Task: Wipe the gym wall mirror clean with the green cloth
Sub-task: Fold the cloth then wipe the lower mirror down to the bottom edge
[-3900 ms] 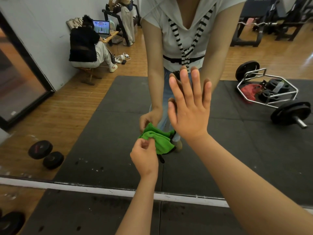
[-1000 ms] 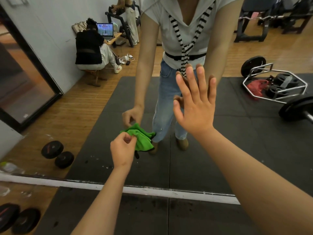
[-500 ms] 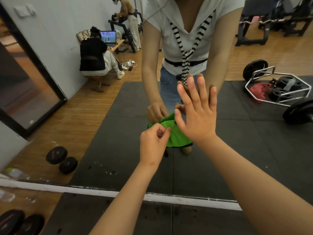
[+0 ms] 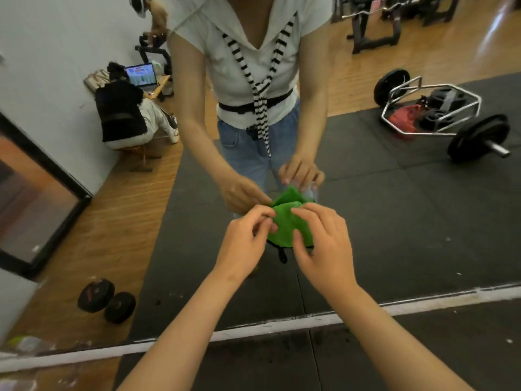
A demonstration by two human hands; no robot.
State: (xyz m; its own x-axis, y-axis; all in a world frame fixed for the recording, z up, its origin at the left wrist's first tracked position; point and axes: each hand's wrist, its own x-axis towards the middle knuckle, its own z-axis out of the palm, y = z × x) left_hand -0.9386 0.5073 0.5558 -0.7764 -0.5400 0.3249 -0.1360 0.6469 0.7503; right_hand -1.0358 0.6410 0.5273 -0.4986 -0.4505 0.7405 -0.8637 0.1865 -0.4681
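Both hands bunched the green cloth (image 4: 284, 221) before the gym wall mirror (image 4: 394, 235)
The left hand (image 4: 245, 238), at the cloth's eight o'clock, and the right hand (image 4: 324, 249), at its four o'clock, pinched it with curled fingers; contact with the glass could not be told. Judged: cloth being gathered for a stroke, no cleaned patch evident, wiping left to do.
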